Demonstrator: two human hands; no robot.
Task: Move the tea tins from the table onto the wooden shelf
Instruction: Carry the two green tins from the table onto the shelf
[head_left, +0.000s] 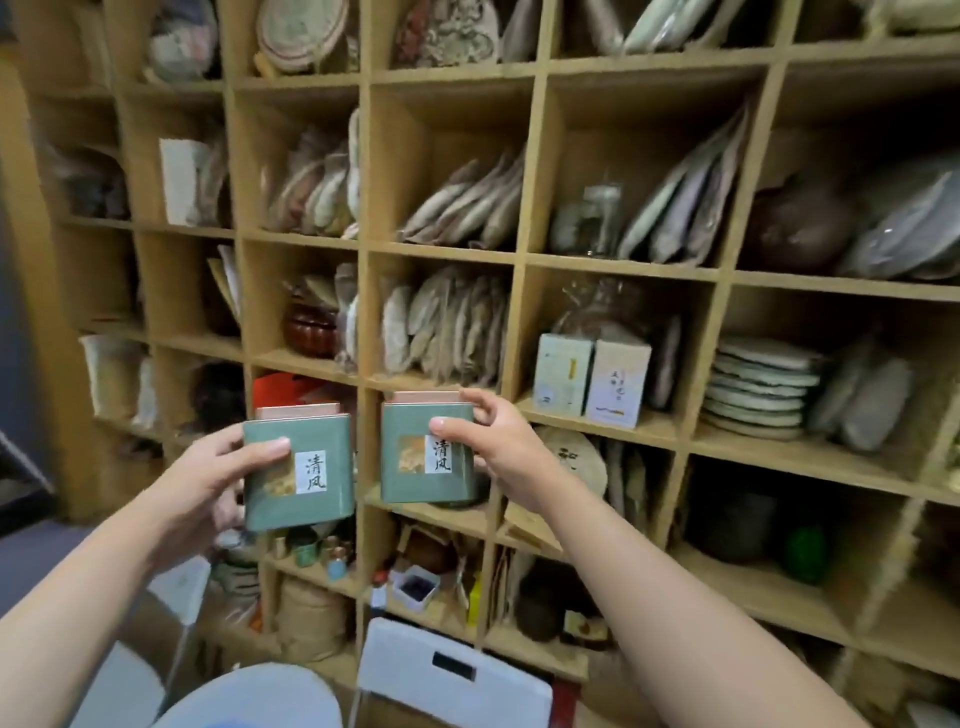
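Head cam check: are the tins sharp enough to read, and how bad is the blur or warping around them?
Head view: both tins sharp, left tin and right tin labels legible; shelf contents soft; edges smeared; wide-angle bowing tilts the uprights; lighting even, no glare.

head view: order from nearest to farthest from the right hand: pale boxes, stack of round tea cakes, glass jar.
From the right hand:
1. pale boxes, just up and right of it, same shelf row.
2. stack of round tea cakes, one compartment further right.
3. glass jar, two rows above.
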